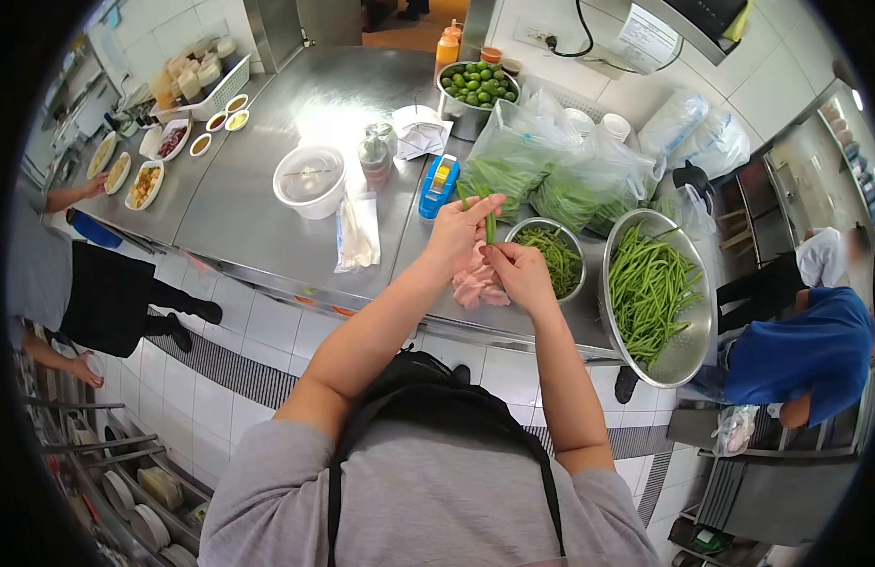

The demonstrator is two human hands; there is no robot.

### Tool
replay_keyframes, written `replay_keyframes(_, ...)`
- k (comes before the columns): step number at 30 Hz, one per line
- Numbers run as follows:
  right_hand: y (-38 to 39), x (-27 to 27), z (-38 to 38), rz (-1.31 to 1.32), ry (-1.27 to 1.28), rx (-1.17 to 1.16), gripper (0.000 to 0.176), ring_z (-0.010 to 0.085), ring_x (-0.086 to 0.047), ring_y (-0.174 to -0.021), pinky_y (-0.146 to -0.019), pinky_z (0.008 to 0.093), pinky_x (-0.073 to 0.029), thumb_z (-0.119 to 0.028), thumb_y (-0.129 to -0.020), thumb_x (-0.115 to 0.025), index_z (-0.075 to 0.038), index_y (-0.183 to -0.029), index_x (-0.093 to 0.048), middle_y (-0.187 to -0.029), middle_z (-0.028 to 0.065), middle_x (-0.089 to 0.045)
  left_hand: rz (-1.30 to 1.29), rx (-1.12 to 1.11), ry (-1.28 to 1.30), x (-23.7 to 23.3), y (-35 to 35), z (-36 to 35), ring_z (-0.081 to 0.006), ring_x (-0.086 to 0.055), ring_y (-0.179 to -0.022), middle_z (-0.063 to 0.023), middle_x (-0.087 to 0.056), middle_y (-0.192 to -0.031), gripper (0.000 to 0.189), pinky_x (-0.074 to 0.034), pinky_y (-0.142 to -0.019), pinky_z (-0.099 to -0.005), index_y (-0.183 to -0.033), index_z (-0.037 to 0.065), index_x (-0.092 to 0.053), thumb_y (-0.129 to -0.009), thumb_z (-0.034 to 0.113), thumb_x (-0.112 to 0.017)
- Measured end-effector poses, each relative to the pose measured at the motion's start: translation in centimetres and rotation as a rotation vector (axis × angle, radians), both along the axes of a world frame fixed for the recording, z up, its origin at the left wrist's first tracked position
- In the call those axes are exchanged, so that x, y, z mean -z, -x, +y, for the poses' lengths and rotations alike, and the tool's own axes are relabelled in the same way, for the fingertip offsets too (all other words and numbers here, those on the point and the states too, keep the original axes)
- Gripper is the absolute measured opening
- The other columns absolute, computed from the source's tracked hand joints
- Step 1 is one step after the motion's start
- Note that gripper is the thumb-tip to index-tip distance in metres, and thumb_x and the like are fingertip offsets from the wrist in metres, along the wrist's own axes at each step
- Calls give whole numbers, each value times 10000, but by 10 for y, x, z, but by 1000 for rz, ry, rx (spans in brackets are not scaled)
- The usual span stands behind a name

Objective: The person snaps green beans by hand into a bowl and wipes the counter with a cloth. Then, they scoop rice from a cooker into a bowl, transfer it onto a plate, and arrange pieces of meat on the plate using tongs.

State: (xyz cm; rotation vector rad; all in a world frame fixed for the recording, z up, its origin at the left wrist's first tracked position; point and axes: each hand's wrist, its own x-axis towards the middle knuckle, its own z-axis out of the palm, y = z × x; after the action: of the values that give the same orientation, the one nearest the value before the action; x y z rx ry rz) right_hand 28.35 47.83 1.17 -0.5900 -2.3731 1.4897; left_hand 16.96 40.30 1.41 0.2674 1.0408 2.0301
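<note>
Stainless-steel bench (231, 180), broad and reflective, is standing against a white-tiled wall in a kitchen. Slender green bean pods (491, 230) are being held above its near edge by a person in a grey short-sleeved shirt. The left hand (466, 227) is pinching the pods between thumb and fingers; the right hand (519, 274) is gripping near their lower ends with its thumb and fingertips. Below the hands, a crumpled, pale pink pile (480, 286) is lying on the bench, its material not being clear. Just to the right, a round steel bowl (582, 268) is holding short green bean pieces, and beyond it an oval perforated steel colander (708, 321) is carrying long whole pods. Behind these, clear plastic bags (589, 189) are enclosing more greens. A blue tape dispenser (438, 192) is resting near the left hand; farther left, a round white tub with a translucent lid (310, 180) is standing. Toward the wall, a steel pot (467, 123) is containing round green citrus fruits. At far left, a co-worker's hand (94, 185) is reaching beside white oval dishes (145, 185) of food.
</note>
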Motion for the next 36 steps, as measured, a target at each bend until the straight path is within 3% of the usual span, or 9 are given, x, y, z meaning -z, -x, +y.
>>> replay_keyframes(7, 1, 4, -19, 183, -218, 148, 181, 58, -487, -570, -515, 201, -381, -119, -849, -524, 26, -791, -615, -648, 29, -574, -173, -47, -152, 5, 5, -18, -10, -362, -569, 16, -532, -759, 204, -279, -436, -145, -944, 3, -603, -833, 174, -602)
replay_keyframes(9, -3, 1, -18, 425, 87, 244, 167, 61, -460, -574, -520, 194, -367, -108, -869, -507, 17, -816, -605, -673, 10, -549, -255, -38, -174, 2, -2, -20, -12, -374, -570, 20, -533, -762, 186, -281, -436, -145, -930, 14, -602, -842, 177, -590)
replay_keyframes(13, -16, -24, -6, 613, 38, 388, 139, 57, -452, -579, -532, 183, -364, -94, -870, -513, 14, -862, -600, -711, 5, -540, -361, -111, -271, 4, 1, -25, -21, -401, -565, 24, -545, -750, 168, -302, -444, -159, -922, 30, -604, -846, 178, -584)
replay_keyframes(18, -40, 2, 59, -92, -771, 152, 207, 196, -587, -641, -597, 283, -455, -84, -772, -612, 0, -961, -614, -790, 145, -614, -227, -94, -192, 12, 23, -45, -79, -496, -663, -8, -570, -790, 215, -389, -567, -221, -954, 13, -589, -868, 197, -520)
replay_keyframes(23, -81, -62, 74, 138, -572, 473, 140, 218, -614, -647, -617, 290, -474, -75, -752, -618, -11, -872, -647, -763, 143, -627, -291, 9, -138, 2, 6, -41, -184, -541, -747, -85, -574, -816, 251, -434, -698, -307, -966, -36, -556, -863, 181, -485)
replay_keyframes(26, -123, -81, 122, -64, -611, 565, 182, 250, -614, -655, -635, 311, -479, -155, -732, -650, -18, -853, -654, -756, 148, -631, -343, 126, -233, 22, 15, -38, -105, -433, -545, -8, -458, -634, 162, -365, -501, -229, -956, 11, -523, -857, 117, -451)
replay_keyframes(28, -138, -51, 148, -526, -652, 244, 270, 300, -609, -677, -663, 350, -481, -249, -697, -672, -27, -850, -656, -786, 163, -633, -381, 140, -239, 18, 12, -36, -36, -236, -415, 57, -278, -530, 109, -182, -356, -181, -918, 70, -503, -844, 62, -423)
replay_keyframes(30, -145, -27, 152, -908, -648, 18, 290, 334, -600, -698, -690, 376, -479, -291, -669, -665, -34, -804, -663, -810, 173, -632, -368, 177, -223, 15, 9, -34, -37, -234, -406, 58, -283, -525, 111, -180, -349, -185, -922, 74, -508, -844, 67, -430)
replay_keyframes(36, -152, 14, 160, -747, -610, 95, 242, 319, -603, -686, -699, 364, -482, -252, -660, -645, -27, -749, -662, -721, 176, -623, -353, 288, -163, 15, 2, -26, -39, -222, -389, 56, -280, -507, 123, -171, -334, -184, -937, 68, -528, -851, 82, -441)
